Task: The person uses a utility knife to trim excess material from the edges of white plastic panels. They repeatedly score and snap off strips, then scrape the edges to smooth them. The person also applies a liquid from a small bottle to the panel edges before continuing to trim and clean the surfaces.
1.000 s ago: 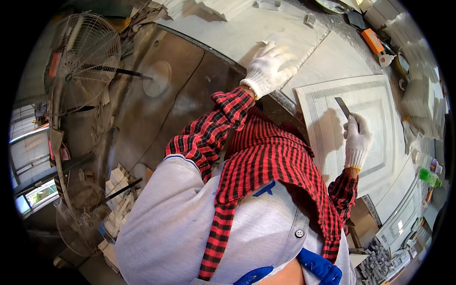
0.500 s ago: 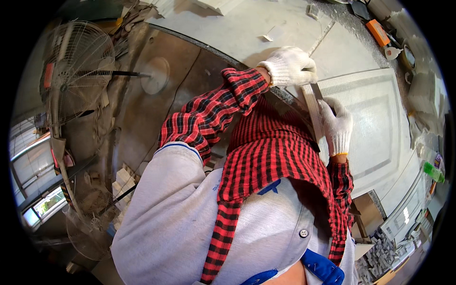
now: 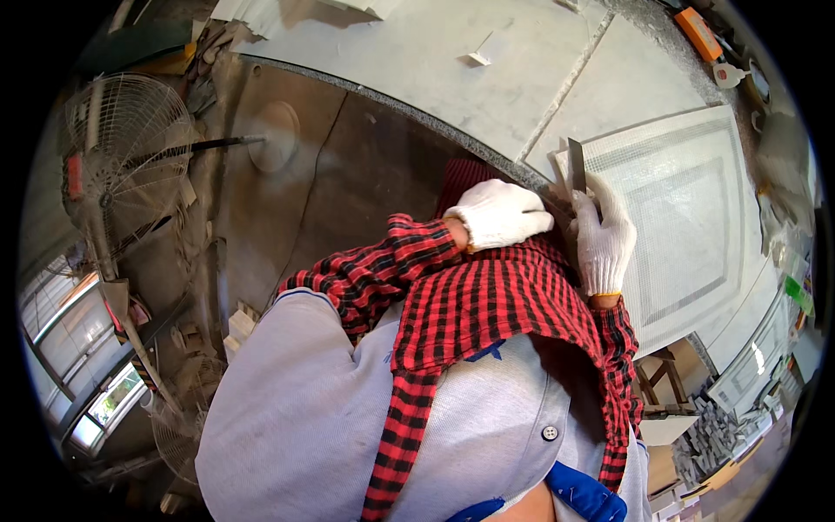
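Note:
My left hand point(image 3: 500, 215), in a white knit glove, is close to my apron at the table's near edge. Its fingers are curled together; whatever they may grip is hidden. My right hand point(image 3: 604, 239), gloved the same way, is closed around a narrow, flat, dark strip point(image 3: 576, 165) that stands up past the thumb and fingers. The strip's lower end cannot be seen. Right beside this hand lies a large pale mosaic panel point(image 3: 687, 226) with a grid of small tiles and darker rectangular bands.
The pale worktable point(image 3: 452, 87) has a rough grey edge and a seam. A small white scrap point(image 3: 478, 59) lies on it. An orange tool point(image 3: 698, 35) sits at the far right. Wire fans point(image 3: 126, 152) stand at left, and stacked pieces point(image 3: 718, 444) at lower right.
My left hand has moved down and left, away from the tabletop toward my apron. The pale tiled strip between my hands is mostly out of sight, and a dark strip now shows in my right hand.

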